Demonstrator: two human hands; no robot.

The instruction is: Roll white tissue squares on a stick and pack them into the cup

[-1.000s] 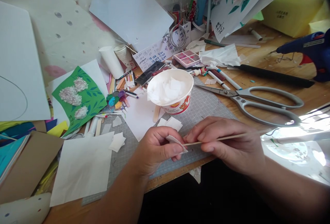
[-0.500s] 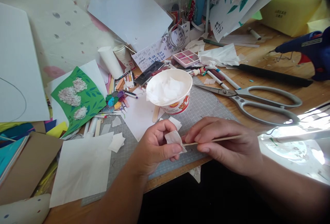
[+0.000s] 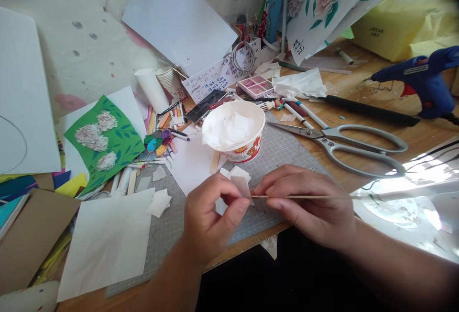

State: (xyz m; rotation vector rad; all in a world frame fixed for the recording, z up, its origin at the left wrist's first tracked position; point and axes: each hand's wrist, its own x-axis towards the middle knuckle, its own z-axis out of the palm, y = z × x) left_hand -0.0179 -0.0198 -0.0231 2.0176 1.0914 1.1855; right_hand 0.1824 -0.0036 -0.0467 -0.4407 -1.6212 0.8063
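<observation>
My left hand (image 3: 215,211) pinches a small piece of thin white paper (image 3: 242,186) between thumb and fingertips. My right hand (image 3: 308,202) grips a thin wooden stick (image 3: 304,196), whose left end meets the lower edge of that paper. Behind both hands stands a paper bowl (image 3: 233,132) with a red pattern, filled with white paper pieces (image 3: 236,128). More small white pieces (image 3: 159,202) lie on the grey cutting mat (image 3: 165,240), left of my left hand. A larger white sheet (image 3: 107,240) rests at the mat's left side.
Large scissors (image 3: 333,142) lie right of the bowl, blades toward it. Beyond them is a blue glue gun (image 3: 423,77). A green picture with raised flowers (image 3: 103,139) leans at the left. Paper cups (image 3: 152,89), a phone (image 3: 205,105) and several pens crowd the back.
My left hand has turned, its fingers now curling over more, and the paper piece stands more upright against the stick's end. The stick lies more level. The view has shifted slightly.
</observation>
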